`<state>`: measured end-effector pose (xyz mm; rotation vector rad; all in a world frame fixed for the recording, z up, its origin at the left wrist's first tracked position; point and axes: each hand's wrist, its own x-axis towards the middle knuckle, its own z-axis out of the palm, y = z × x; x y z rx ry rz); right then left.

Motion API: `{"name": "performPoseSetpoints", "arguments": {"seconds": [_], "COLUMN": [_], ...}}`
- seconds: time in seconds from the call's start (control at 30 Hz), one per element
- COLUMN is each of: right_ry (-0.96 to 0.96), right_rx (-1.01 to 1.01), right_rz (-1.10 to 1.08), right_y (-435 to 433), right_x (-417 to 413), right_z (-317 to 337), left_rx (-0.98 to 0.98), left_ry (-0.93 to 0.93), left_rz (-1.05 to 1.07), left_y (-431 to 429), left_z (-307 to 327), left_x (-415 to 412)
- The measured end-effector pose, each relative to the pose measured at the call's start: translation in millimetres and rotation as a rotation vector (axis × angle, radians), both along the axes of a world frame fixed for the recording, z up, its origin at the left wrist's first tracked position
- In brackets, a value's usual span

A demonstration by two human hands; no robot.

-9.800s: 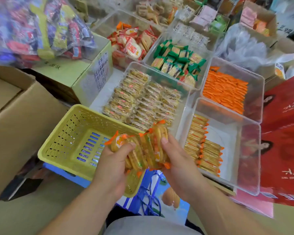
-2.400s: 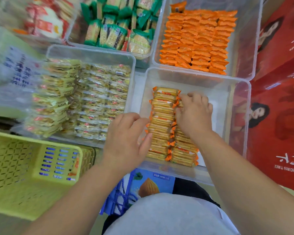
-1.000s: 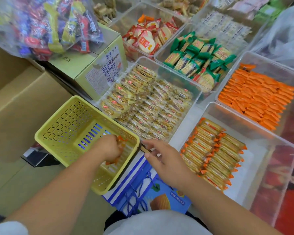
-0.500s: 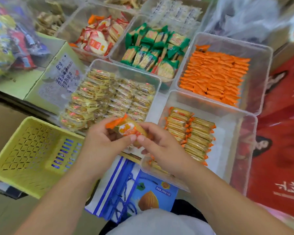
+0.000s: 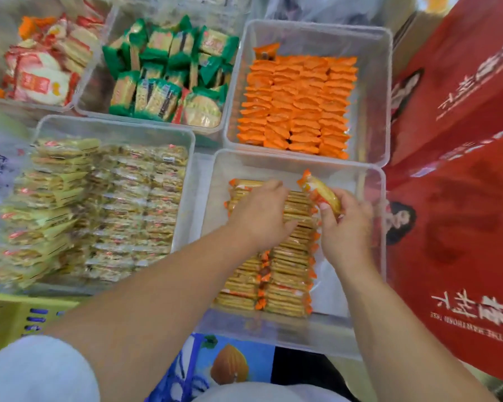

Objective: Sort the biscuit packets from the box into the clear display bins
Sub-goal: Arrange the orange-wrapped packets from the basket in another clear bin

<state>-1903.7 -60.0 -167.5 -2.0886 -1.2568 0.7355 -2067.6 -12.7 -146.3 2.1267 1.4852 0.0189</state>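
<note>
1. A clear biscuit packet with orange crimped ends [image 5: 321,192], a golden biscuit inside, sits tilted, pinched in the right-hand grip [image 5: 343,224] over the near clear plastic bin [image 5: 372,256].
2. That bin holds two rows of matching packets [image 5: 288,274]. The left-hand grip [image 5: 262,216] lies palm down on them, fingers loose, holding nothing.
3. Bare bin floor [image 5: 331,288] shows right of the rows. A bin of orange packets [image 5: 372,97] sits just beyond the far edge.

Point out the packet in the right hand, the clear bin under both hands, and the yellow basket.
packet [image 5: 321,192], head view, middle of its wrapper.
clear bin [image 5: 262,166], head view, bare far wall.
yellow basket [image 5: 0,317], head view, its perforated wall.
</note>
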Motion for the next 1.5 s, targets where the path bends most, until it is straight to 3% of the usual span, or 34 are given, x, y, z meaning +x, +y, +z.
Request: {"name": "performPoseSetpoints", "arguments": {"seconds": [0.1,0.3,0.6,0.7,0.87,1.07,1.23,1.37,1.5], "right_ry": [-0.139,-0.46,-0.523,-0.432,-0.103,-0.032,0.204,0.215,0.087], "right_rx": [0.041,0.047,-0.165,-0.19,-0.153,-0.094,-0.232,-0.297,-0.33], "right_rz": [-0.008,0.076,0.227,0.204,-0.072,-0.248,-0.409,-0.388,-0.269], "right_y": [-1,9,38,41,52,53,61,66,60], "right_x": [-4,-10,-8,-15,-17,-31,-30,-22,-19], "right_z": [-5,-7,-21,-28,-38,-53,-70,-74,-67], "left_rx": [-0.054,-0.101,0.061,0.088,0.078,-0.026,0.105,0.26,0.217], "left_ry": [0.111,0.221,0.242,0.234,0.234,0.223,0.243,0.189,0.23], "left_rz": [-0.121,-0.147,-0.264,-0.277,-0.287,-0.281,-0.197,0.048,0.141], "left_y": [15,24,12,9,3,-4,-31,-60,-88], "left_z": [-19,-40,-50,-48,-47,-36,-11,-1,-4], "left_x": [19,28,10,9,6,-1,-27,-61,-78]}}
